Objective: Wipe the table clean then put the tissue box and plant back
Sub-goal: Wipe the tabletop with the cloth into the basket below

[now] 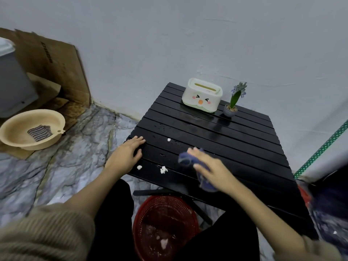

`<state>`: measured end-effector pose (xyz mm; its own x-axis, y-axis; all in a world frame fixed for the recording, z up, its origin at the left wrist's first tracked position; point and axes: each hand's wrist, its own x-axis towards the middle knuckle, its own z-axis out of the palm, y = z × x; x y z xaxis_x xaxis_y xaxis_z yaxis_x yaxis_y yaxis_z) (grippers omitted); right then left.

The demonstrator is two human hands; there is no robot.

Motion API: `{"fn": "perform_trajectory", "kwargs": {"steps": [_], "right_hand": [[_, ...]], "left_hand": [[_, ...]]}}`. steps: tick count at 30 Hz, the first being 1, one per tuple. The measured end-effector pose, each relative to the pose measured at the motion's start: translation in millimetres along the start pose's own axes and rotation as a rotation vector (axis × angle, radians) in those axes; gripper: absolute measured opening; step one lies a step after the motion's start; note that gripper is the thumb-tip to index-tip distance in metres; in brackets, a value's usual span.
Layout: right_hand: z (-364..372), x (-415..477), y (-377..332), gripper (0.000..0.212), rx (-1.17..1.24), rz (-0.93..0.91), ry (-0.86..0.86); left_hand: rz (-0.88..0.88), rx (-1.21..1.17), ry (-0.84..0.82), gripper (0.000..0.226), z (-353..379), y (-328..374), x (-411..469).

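A black slatted table (pixel 235 140) stands against the wall. At its far edge sit a white tissue box (pixel 202 96) with a cartoon face and, to its right, a small potted plant (pixel 232 104) with a purple flower. My right hand (pixel 212 170) presses a dark blue cloth (pixel 186 157) onto the near middle of the table. My left hand (pixel 126 153) lies flat on the table's near left corner, holding nothing. White crumbs (pixel 163 169) and water drops dot the near left slats.
A red mesh basket (pixel 163 227) with scraps sits on the floor under the table's near edge, between my legs. A beige basin (pixel 32 129) holding a striped cloth stands far left by cardboard (pixel 56 59). A green dotted strap (pixel 323 146) runs at right.
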<state>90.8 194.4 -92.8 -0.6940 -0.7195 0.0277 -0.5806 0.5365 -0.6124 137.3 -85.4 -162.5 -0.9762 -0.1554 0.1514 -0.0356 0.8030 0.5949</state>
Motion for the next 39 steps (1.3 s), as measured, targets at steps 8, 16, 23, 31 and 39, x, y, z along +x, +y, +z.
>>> {"fn": "perform_trajectory", "kwargs": {"steps": [8, 16, 23, 31, 39], "right_hand": [[1.3, 127.1, 38.7, 0.042, -0.021, 0.2, 0.132], [48.8, 148.6, 36.5, 0.042, -0.208, 0.144, 0.148], [51.0, 93.5, 21.5, 0.043, -0.141, -0.069, -0.043], [52.0, 22.9, 1.3, 0.056, -0.109, -0.105, -0.244], [15.6, 31.3, -20.2, 0.045, 0.1, -0.054, -0.223]], "left_hand": [[0.001, -0.011, 0.022, 0.042, 2.8, -2.6, 1.7], [0.002, -0.023, 0.036, 0.042, 5.3, -5.4, 2.0], [-0.007, -0.031, 0.05, 0.042, 4.9, -3.8, 0.2], [-0.002, -0.02, 0.049, 0.042, 3.0, -1.4, -0.9], [-0.011, -0.03, 0.006, 0.043, 2.0, -2.9, 1.9]]}}
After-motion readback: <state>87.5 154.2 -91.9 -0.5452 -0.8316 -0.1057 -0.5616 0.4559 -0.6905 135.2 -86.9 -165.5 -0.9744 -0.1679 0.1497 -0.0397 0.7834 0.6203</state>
